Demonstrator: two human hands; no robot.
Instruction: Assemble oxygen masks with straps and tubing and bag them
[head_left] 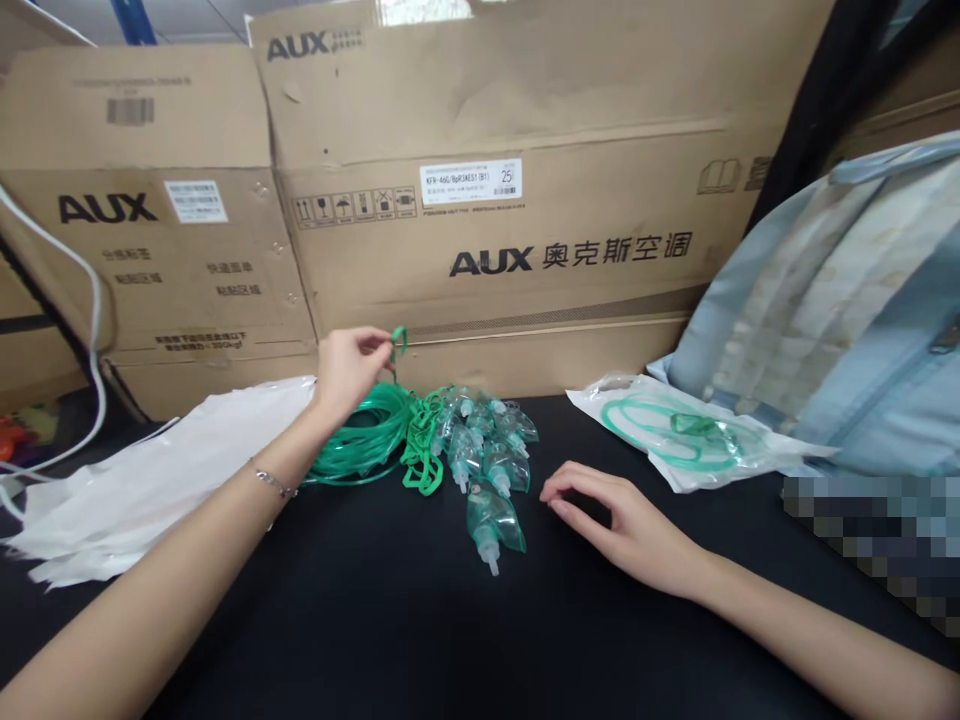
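Note:
A bundle of green tubing (367,435) lies coiled on the black table (390,620), joined to several clear green masks (484,455) and green elastic straps (421,462). My left hand (346,368) is raised above the coil and pinches a loop of green tubing (397,342) between thumb and fingers. My right hand (626,525) rests on the table just right of the nearest mask (495,525), fingers curled and apart, holding nothing.
A sealed clear bag with a green mask and tubing (679,430) lies to the right. A pile of empty white plastic bags (150,480) sits at the left. Large AUX cardboard boxes (525,200) stand behind. A light blue bag (847,320) leans at the right.

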